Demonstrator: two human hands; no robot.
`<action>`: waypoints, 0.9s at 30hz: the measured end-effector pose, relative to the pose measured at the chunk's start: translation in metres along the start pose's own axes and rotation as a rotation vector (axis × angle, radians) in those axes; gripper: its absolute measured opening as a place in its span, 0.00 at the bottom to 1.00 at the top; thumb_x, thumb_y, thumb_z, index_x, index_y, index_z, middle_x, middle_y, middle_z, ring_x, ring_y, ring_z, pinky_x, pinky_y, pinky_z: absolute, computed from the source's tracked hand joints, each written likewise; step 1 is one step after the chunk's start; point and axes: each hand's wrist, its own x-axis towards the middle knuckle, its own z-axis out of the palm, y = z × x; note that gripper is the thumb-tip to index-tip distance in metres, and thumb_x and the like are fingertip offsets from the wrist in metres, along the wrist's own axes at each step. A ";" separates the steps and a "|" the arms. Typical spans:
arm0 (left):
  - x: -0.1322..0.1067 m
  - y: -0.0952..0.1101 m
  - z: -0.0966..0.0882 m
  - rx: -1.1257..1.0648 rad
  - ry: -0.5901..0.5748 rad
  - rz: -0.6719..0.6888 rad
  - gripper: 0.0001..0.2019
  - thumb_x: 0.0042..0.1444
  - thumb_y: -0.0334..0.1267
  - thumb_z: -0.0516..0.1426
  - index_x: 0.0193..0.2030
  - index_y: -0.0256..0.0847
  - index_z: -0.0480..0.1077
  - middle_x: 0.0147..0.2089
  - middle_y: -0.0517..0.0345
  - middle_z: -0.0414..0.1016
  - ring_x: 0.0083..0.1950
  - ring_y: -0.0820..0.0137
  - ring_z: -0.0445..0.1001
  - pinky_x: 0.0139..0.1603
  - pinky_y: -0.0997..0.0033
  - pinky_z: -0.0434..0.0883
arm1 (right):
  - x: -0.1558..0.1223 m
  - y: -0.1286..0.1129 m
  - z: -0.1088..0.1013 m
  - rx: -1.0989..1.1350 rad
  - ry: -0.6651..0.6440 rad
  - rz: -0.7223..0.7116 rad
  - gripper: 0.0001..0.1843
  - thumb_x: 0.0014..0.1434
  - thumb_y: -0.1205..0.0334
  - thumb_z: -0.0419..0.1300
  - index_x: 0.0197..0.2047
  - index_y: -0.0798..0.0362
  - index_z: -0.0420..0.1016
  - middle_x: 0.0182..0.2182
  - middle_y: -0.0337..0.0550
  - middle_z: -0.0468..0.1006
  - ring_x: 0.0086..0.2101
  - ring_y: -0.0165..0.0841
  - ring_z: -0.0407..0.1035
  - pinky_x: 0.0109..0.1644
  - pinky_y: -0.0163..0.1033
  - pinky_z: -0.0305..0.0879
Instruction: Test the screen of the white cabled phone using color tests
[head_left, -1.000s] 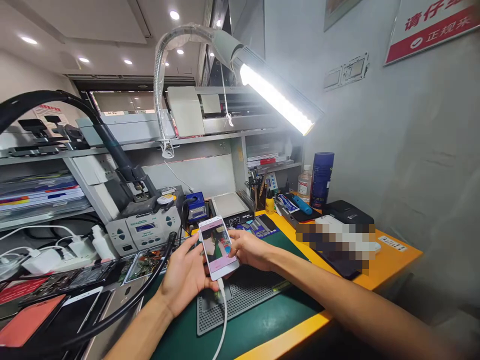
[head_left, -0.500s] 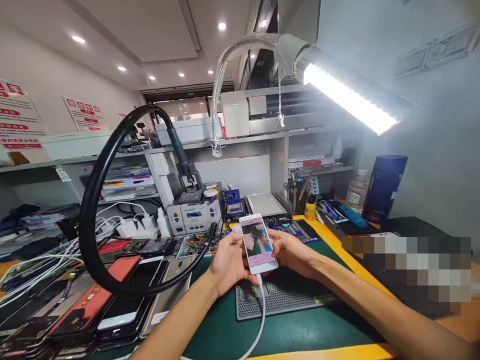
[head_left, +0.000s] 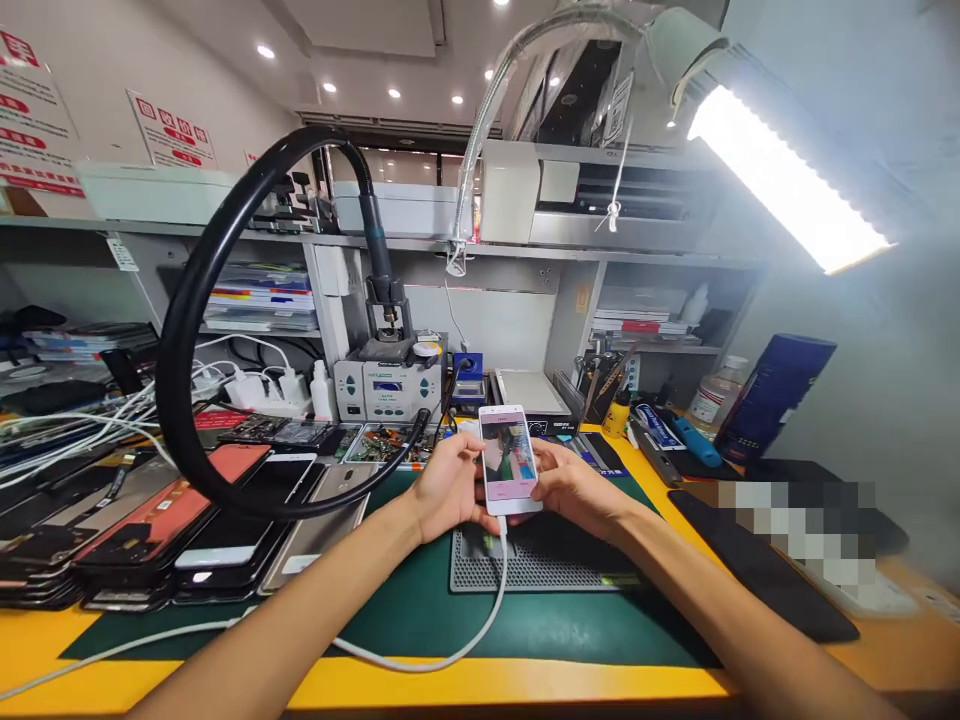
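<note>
Green mat (head_left: 585, 632) on our yellow bench (head_left: 525, 685), and we've got our left hand (head_left: 450, 490) and right hand (head_left: 576, 492) holding 1 phone (head_left: 508, 465), fingers snug on its edges, cable (head_left: 504, 580) plugged in.

White phone (head_left: 511, 462), screen (head_left: 507, 448) lit, tilted, held midair.

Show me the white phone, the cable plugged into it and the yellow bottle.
White phone (head_left: 508, 460): head view, middle of the lit screen.
Cable (head_left: 504, 563): head view, stretch just below its plug.
Yellow bottle (head_left: 616, 419): head view, middle of its body.
</note>
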 end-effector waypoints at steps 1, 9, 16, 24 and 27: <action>0.000 0.000 -0.001 -0.002 -0.003 0.001 0.20 0.58 0.45 0.48 0.49 0.36 0.70 0.39 0.46 0.73 0.34 0.58 0.75 0.22 0.61 0.76 | 0.000 -0.001 0.000 -0.005 0.009 0.004 0.30 0.38 0.77 0.58 0.48 0.52 0.72 0.39 0.42 0.80 0.34 0.38 0.75 0.35 0.47 0.78; 0.001 0.001 -0.003 -0.020 0.017 -0.010 0.17 0.55 0.45 0.50 0.46 0.37 0.69 0.38 0.47 0.72 0.33 0.59 0.74 0.22 0.60 0.77 | 0.001 -0.003 0.000 -0.013 0.025 0.043 0.31 0.38 0.77 0.58 0.49 0.51 0.73 0.39 0.43 0.81 0.35 0.39 0.77 0.38 0.48 0.79; 0.001 0.000 -0.004 0.002 0.005 0.005 0.17 0.55 0.44 0.50 0.46 0.38 0.69 0.39 0.48 0.72 0.34 0.59 0.75 0.23 0.60 0.77 | 0.000 -0.003 0.001 -0.009 0.044 0.043 0.31 0.37 0.77 0.58 0.48 0.51 0.74 0.39 0.42 0.81 0.36 0.39 0.77 0.37 0.47 0.79; 0.001 0.000 -0.004 0.004 -0.003 -0.025 0.19 0.53 0.44 0.51 0.48 0.36 0.68 0.38 0.46 0.74 0.33 0.56 0.77 0.23 0.61 0.76 | 0.001 -0.003 0.002 -0.008 0.026 0.028 0.31 0.38 0.78 0.58 0.48 0.51 0.74 0.40 0.43 0.81 0.35 0.38 0.76 0.38 0.48 0.79; 0.002 0.000 -0.004 0.004 0.001 -0.026 0.20 0.52 0.44 0.52 0.49 0.35 0.68 0.38 0.44 0.75 0.34 0.55 0.78 0.24 0.60 0.77 | 0.000 -0.003 0.002 -0.016 0.035 0.043 0.32 0.38 0.77 0.58 0.49 0.52 0.73 0.42 0.45 0.82 0.36 0.39 0.77 0.38 0.48 0.78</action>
